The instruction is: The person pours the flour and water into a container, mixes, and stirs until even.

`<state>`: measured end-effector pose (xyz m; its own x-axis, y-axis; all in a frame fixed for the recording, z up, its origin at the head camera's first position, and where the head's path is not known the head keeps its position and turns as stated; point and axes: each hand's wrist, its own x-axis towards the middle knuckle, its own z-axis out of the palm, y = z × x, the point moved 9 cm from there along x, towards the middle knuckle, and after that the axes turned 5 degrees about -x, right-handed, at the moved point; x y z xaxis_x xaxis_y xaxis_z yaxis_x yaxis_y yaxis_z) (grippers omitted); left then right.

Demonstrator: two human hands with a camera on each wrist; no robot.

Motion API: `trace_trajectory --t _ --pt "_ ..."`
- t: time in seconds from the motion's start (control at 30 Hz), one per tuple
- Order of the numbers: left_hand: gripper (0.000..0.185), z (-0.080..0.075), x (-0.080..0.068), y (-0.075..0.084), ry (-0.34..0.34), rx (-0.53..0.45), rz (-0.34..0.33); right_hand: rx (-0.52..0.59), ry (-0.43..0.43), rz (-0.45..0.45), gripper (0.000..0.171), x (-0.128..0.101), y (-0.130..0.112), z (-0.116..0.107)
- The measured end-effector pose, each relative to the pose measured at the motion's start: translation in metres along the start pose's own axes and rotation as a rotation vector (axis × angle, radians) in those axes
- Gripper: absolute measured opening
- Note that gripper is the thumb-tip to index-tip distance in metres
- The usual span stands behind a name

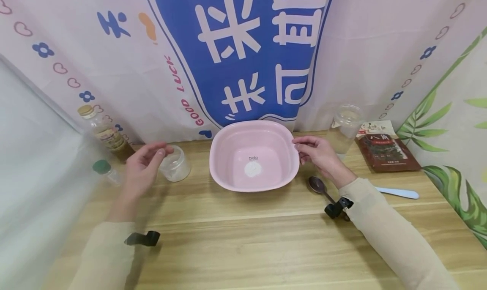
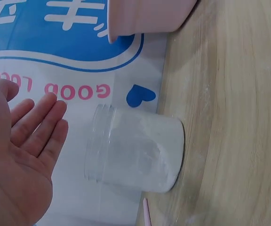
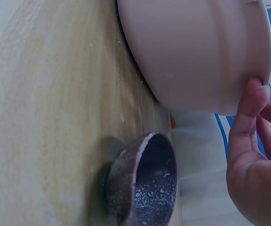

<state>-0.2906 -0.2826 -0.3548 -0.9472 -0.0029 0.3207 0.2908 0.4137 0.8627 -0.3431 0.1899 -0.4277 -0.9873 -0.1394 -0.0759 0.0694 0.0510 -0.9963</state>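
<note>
wooden desk (image 1: 243, 239) up front, dark spoon (image 1: 317, 184) lying just under right wrist; left hand (image 1: 142, 167) loose, fingers straight, holding nothing, right next to small clear jar of white powder (image 1: 176, 165); right hand (image 1: 319, 154) fingertips touching rim of pink basin (image 1: 254, 154), white powder dab inside, mid-desk

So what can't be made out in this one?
- Spoon: handle hidden under the right sleeve in the head view; cut off by the bottom edge in the right wrist view.
- Brown packet: print too small to read, head view.
- Oil bottle: label blurred, head view.
- Right hand: only its thumb touching the pink basin shows; the frame edge crops the fingers.
</note>
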Motion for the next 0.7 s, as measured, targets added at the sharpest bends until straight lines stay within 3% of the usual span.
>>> trace_trajectory --t 0.3,0.47,0.7 --pt "0.029 0.026 0.004 0.01 -0.071 -0.026 0.046 0.002 -0.001 0.0 0.033 0.0 0.0 0.0" --pt "0.03 0.048 0.007 0.008 -0.154 -0.001 0.023 0.007 -0.002 -0.007 0.033 0.0 0.0 -0.001" --pt "0.033 0.076 0.008 0.002 -0.246 -0.041 -0.02 0.016 -0.01 -0.02 0.033 0.0 -0.001 0.0"
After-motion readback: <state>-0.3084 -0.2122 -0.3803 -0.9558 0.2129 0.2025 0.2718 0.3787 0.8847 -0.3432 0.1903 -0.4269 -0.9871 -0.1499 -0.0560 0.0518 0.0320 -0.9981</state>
